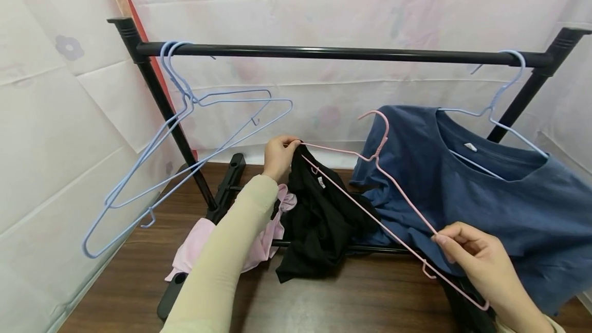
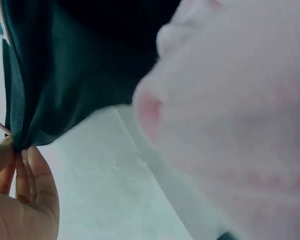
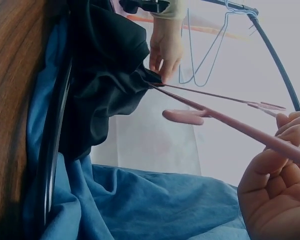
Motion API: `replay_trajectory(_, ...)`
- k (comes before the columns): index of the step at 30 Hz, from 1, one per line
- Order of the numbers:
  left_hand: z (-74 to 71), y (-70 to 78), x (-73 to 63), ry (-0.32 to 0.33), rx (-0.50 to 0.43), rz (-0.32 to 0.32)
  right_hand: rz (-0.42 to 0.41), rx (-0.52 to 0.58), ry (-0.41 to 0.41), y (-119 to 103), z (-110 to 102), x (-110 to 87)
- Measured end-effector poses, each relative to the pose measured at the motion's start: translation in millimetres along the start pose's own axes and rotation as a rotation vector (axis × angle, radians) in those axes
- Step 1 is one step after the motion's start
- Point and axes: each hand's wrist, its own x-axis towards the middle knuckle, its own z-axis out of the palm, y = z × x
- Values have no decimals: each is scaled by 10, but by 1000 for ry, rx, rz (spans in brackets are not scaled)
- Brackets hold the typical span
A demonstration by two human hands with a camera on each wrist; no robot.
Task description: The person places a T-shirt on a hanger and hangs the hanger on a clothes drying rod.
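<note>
My left hand (image 1: 278, 157) pinches the top edge of a black garment (image 1: 319, 220) together with the far end of a pink hanger (image 1: 402, 194). In the left wrist view, thumb and fingers squeeze the gathered dark cloth (image 2: 65, 75), with the thin pink wire running in beside it. My right hand (image 1: 481, 256) holds the hanger's near shoulder wire between thumb and fingers. The hanger slants down to the right, its hook pointing up and left. From the left hand the black garment hangs down, a small white label showing near its neck.
A black rack bar (image 1: 324, 54) spans overhead. Blue hangers (image 1: 185, 102) hang at its left end; a blue shirt (image 1: 462, 189) on a blue hanger hangs at the right. Behind my left forearm, pink cloth (image 1: 263, 240) lies over the lower rack frame, above the wooden tabletop (image 1: 324, 304).
</note>
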Motion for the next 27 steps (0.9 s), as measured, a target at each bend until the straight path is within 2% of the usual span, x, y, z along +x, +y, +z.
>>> replay_trajectory(6, 22, 114, -41, -14, -20, 38, -15, -26, 4, 6, 44, 42)
replay_trajectory(13, 39, 247, -77, -42, -27, 105, -35, 7, 6, -18, 77, 90)
replay_trajectory(24, 81, 549, -193, -73, -41, 251, -73, 101, 15, -79, 154, 167)
replay_trajectory(27, 88, 581, -210, -76, -55, 268, -89, 176, 8, -75, 172, 179)
